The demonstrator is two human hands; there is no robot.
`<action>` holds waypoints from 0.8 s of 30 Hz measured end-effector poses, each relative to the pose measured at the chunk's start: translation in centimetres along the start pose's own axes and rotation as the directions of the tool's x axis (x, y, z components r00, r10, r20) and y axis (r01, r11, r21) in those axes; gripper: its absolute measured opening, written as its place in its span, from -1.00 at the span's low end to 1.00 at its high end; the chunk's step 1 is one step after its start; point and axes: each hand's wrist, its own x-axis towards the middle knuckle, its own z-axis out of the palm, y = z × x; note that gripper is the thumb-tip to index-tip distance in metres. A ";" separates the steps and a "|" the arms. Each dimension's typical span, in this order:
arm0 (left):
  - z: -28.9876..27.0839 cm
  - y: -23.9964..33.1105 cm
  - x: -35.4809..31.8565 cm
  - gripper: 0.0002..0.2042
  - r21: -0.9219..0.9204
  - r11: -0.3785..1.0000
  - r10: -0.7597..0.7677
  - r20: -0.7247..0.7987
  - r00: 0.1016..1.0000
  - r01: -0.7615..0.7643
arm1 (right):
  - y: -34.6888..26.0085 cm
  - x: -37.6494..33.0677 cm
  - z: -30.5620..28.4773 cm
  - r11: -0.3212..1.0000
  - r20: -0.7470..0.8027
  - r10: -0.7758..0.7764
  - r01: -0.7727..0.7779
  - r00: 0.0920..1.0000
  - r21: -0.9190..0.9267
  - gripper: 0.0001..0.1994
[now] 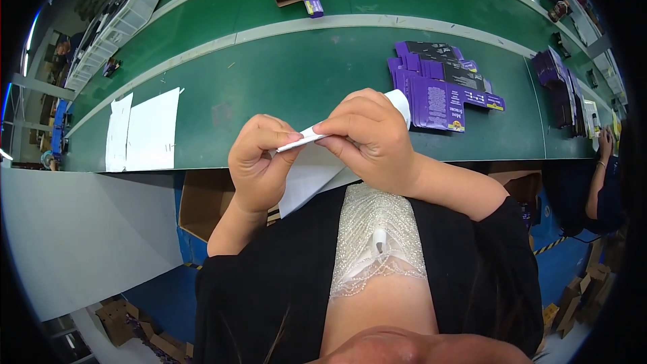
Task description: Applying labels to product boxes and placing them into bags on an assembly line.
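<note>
A white sheet of paper (pixel 306 176) is pinched between my two hands above the table's near edge. Its upper edge is folded or rolled into a narrow strip, and the rest hangs down toward my lap. My left hand (pixel 259 158) grips one end of the strip with thumb and fingers. At the other end, my right hand (pixel 377 138) closes on the same sheet, and a curled white part shows behind its knuckles. To the right of that hand lies a stack of flattened purple cartons (pixel 435 101).
White sheets (pixel 151 131) lie on the green table (pixel 269 61) at left. A folded purple carton (pixel 310 0) sits on the far green strip beyond a pale rail (pixel 323 23). More purple cartons (pixel 552 71) stand at right, near another person's arm (pixel 596 182). An open cardboard box (pixel 202 199) is below the edge.
</note>
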 end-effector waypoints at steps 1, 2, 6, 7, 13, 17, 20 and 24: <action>0.0 0.0 0.0 -0.79 0.040 0.999 0.019 -0.001 1.000 -0.019 | 0.1 -0.1 0.2 1.000 -0.010 0.003 -0.003 1.000 0.009 -0.85; 0.0 -0.1 -0.1 -0.78 0.080 0.996 0.037 -0.001 0.999 -0.037 | 0.1 -0.1 0.3 1.000 -0.020 0.007 -0.007 1.000 0.019 -0.86; 0.2 -0.1 -0.1 -0.78 0.026 0.999 -0.038 -0.031 0.999 0.039 | 0.2 0.0 0.1 0.999 -0.043 -0.041 0.042 0.998 0.016 -0.82; 0.2 -0.1 -0.1 -0.78 0.007 0.998 -0.063 -0.039 0.997 0.063 | 0.2 0.0 0.1 0.998 -0.051 -0.056 0.057 0.997 0.015 -0.80; 0.4 0.0 0.7 -0.80 -0.039 0.989 -0.141 0.010 0.990 0.142 | 0.6 0.0 -0.7 0.999 -0.006 0.017 -0.018 1.000 -0.041 -0.82; 0.9 -0.5 1.2 -0.81 -0.044 0.987 -0.149 0.098 0.984 0.154 | 0.8 0.3 -1.0 0.997 -0.033 0.035 -0.037 0.999 -0.066 -0.84; 0.8 -0.2 1.5 -0.81 -0.009 0.994 -0.110 0.098 0.989 0.111 | 1.4 0.1 -1.9 0.994 0.018 0.030 -0.028 0.999 -0.104 -0.84; 0.6 -0.2 1.6 -0.82 0.052 0.996 -0.070 0.081 0.994 0.066 | 1.8 -0.1 -2.6 0.991 0.060 0.033 -0.025 0.998 -0.132 -0.85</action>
